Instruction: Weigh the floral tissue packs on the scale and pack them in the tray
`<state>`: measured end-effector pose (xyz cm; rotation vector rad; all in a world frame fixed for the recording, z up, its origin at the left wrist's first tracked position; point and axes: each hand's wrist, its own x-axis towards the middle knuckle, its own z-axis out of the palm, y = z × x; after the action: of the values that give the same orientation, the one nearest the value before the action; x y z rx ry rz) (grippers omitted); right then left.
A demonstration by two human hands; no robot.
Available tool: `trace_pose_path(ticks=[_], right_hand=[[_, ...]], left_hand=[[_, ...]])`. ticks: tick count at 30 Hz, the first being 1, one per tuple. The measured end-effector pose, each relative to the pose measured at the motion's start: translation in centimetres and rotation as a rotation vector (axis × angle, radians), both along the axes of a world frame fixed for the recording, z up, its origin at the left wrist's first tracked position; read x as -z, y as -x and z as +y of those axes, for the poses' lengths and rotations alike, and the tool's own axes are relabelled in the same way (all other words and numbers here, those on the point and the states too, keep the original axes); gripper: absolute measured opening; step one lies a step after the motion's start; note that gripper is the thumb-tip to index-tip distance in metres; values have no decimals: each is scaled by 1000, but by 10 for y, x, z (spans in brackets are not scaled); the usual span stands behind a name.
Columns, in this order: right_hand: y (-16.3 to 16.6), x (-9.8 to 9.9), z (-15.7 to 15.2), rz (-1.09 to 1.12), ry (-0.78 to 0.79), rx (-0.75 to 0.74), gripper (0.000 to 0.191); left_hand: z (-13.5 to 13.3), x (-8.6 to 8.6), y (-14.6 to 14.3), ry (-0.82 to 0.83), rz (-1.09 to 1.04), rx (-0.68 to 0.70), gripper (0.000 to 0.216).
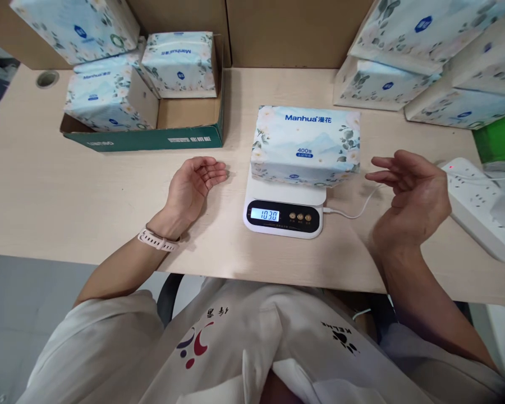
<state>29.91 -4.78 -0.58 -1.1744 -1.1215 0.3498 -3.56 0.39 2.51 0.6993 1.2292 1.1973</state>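
A pack of tissues [305, 143] with a floral print lies on the white kitchen scale [252, 193], covering most of its platform. The lit display [265, 215] reads about 103.0. To the left of the scale my left hand [193, 188] rests by the table top, fingers apart and slightly curled, holding nothing. On the other side my right hand [412, 196] is raised with its palm turned toward the pack, also holding nothing. Neither hand touches the pack or the scale.
A green shallow cardboard box [151, 140] at the back left holds several tissue packs. More packs [379, 84] are stacked at the back right. A white power strip [480, 196] lies beyond my right hand. From the scale's right side runs a white cable [353, 216].
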Motion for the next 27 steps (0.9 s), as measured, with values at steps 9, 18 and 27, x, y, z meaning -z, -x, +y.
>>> trace_pose_path(ticks=[9, 18, 27], right_hand=[[0, 1, 3, -2, 23, -3, 58], [-9, 8, 7, 6, 90, -63, 77], [-11, 8, 6, -49, 60, -65, 68]], left_hand=[[2, 4, 4, -2, -25, 14, 16], [2, 1, 2, 14, -49, 7, 17], [2, 1, 3, 4, -45, 24, 14]])
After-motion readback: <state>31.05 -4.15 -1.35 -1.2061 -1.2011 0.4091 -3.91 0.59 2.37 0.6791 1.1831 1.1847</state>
